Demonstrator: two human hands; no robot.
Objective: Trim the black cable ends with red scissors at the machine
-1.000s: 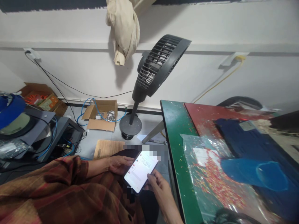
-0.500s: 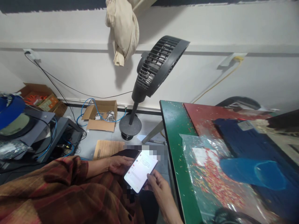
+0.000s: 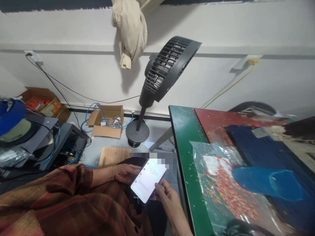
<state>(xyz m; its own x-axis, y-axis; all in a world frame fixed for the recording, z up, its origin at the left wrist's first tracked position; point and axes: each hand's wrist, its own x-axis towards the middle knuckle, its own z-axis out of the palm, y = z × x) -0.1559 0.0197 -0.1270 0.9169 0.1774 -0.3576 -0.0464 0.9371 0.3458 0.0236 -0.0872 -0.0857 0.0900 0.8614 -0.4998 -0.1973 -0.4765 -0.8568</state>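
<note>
A smartphone [image 3: 149,180] with a bright white screen is held tilted above my lap, showing several lines of text too small to read. My left hand [image 3: 126,173] grips its left edge, fingers partly hidden behind it. On the lower right edge, my right hand [image 3: 168,195] pinches the phone between thumb and fingers. Blurred blocks cover the area around the phone's top and lower end. To the right, a clear plastic bag [image 3: 197,157] with many small red and yellow pieces lies on the green table [image 3: 180,131].
A black pedestal fan [image 3: 169,65] stands ahead by the wall. Beside it sits an open cardboard box [image 3: 105,131] with bagged parts. A blue translucent scoop-like object [image 3: 265,182] rests on the table. Cables and a dark shelf [image 3: 66,141] are at left; a wooden board [image 3: 114,155] is below.
Both hands and the phone stay in place. The view has shifted very slightly; nothing else has visibly moved.
</note>
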